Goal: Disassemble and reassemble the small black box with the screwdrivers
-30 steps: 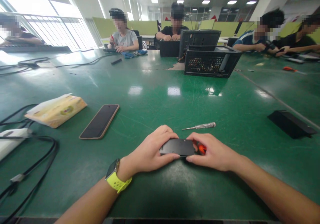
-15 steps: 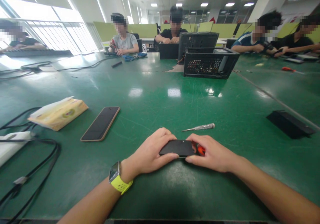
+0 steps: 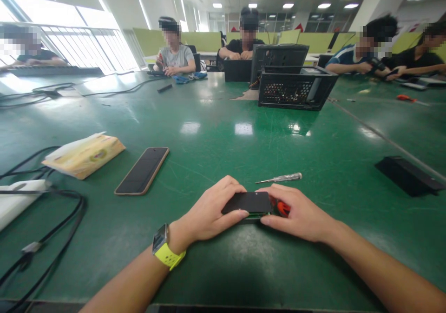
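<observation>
A flat black rectangular device (image 3: 247, 203) is in front of me, low over the green table. A strip of green circuit board shows along its near edge, under the dark top plate. My left hand (image 3: 219, 210) wraps its left end, thumb on the near edge and fingers on the far side. At the opposite end, my right hand (image 3: 299, 210) closes around it with thumb and fingers. An orange-red object (image 3: 283, 209) is partly hidden beside my right palm; its kind is unclear. Just beyond my hands lies a small screwdriver (image 3: 280, 178) with a clear handle.
Left of my hands are a phone (image 3: 142, 171), a yellow tissue pack (image 3: 85, 157), black cables (image 3: 75, 215) and a white power strip (image 3: 22, 201). A black box-shaped piece (image 3: 407, 176) lies right. Farther back stand an open computer case (image 3: 296, 89) and several people at the table.
The top plate has lifted and tilted a little, so green board shows along the near edge. My right thumb and fingers have shifted slightly. The whole view has moved slightly.
</observation>
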`<control>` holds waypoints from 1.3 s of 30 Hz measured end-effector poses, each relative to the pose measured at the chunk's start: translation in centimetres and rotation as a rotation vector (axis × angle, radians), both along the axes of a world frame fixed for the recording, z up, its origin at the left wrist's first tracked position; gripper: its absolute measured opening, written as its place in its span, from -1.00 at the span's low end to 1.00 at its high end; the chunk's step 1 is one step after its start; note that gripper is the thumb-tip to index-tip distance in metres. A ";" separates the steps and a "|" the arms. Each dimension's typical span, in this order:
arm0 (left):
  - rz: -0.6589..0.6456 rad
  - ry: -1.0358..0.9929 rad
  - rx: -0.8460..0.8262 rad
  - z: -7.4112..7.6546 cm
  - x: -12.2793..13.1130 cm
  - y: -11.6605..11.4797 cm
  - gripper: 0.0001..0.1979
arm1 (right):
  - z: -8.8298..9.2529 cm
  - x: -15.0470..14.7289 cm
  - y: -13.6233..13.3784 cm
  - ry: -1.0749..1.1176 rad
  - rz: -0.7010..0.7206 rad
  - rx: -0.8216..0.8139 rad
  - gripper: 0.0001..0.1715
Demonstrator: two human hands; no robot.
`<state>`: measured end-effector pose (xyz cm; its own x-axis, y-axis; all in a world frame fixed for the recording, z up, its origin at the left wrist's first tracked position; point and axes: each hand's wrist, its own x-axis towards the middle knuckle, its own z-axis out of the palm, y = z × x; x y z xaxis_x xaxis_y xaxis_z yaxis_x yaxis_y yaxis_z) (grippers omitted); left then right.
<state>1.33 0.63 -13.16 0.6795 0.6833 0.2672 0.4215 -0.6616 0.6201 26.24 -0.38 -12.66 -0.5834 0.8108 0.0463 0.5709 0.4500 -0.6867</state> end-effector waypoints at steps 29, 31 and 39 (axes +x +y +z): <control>-0.004 -0.119 0.092 -0.8 0.7 -0.2 -0.63 | 0.0 0.3 -0.3 -0.004 0.007 0.011 -0.74; 0.001 -0.116 0.095 -0.8 0.8 -0.1 -0.66 | 0.0 0.3 -0.3 -0.004 0.010 0.004 -0.75; 0.020 -0.066 0.104 0.0 0.8 -0.1 -0.65 | -0.1 0.6 -0.3 -0.006 0.011 0.005 -0.76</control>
